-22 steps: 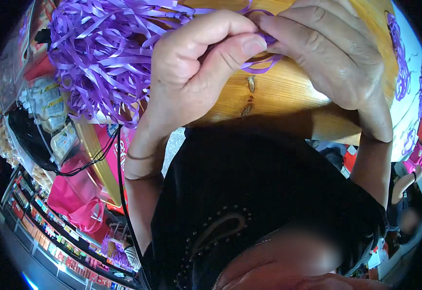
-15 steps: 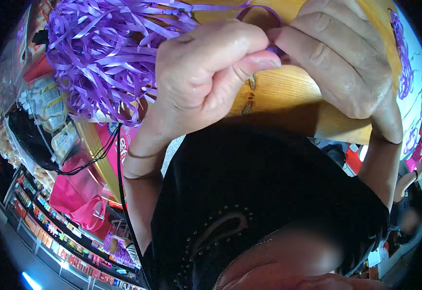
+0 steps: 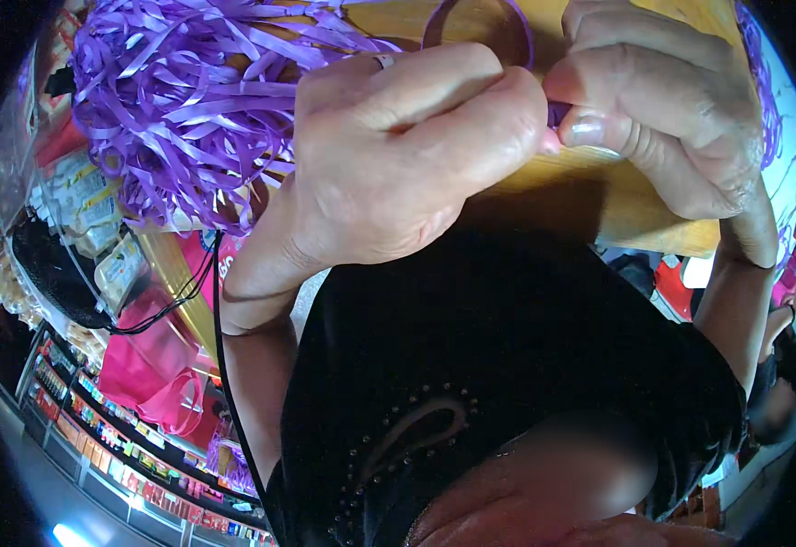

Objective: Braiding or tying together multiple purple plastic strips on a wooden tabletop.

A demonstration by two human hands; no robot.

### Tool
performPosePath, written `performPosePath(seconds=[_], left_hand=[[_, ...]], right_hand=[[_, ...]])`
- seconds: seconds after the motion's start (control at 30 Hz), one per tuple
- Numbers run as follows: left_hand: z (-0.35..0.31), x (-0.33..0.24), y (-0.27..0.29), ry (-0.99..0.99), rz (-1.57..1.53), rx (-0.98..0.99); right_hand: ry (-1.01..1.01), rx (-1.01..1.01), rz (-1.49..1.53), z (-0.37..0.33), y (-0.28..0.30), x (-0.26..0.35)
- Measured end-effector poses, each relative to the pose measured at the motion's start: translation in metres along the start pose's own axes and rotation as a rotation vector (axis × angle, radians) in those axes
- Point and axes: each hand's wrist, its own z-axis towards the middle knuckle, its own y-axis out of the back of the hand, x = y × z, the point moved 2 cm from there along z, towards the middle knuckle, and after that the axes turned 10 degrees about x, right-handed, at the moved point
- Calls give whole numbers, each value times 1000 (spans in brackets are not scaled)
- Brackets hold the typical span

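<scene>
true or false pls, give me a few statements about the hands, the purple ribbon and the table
1. Both hands pinch one strip of purple ribbon between them. True: the left hand and right hand meet on the ribbon loop.
2. The loose ribbon pile lies to the person's right. False: the ribbon pile lies to the left of the hands.
3. The table is wooden. True: the wooden table shows yellow-brown under the hands.
4. The left hand rests flat on the table. False: it is raised and curled, fingertips pressed together on the ribbon.
5. The ribbon is green. False: it is purple.
</scene>
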Motion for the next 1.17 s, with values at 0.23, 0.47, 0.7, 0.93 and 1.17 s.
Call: performPosePath(seconds=[0.23, 0.47, 0.7, 0.93, 1.17], left_hand=[[0, -4, 0, 20, 91, 56], [-2, -5, -1, 48, 12, 67], [-7, 10, -13, 105, -60, -115], [-14, 12, -10, 192, 40, -251], [-9, 11, -10, 222, 14, -249]], right_hand=[[-89, 209, 109, -7, 4, -2], [-492, 183, 777, -17, -15, -10], [-533, 45, 1314, -18, -13, -17], [-335, -17, 1105, -16, -14, -22], [-439, -183, 768, -24, -21, -26]])
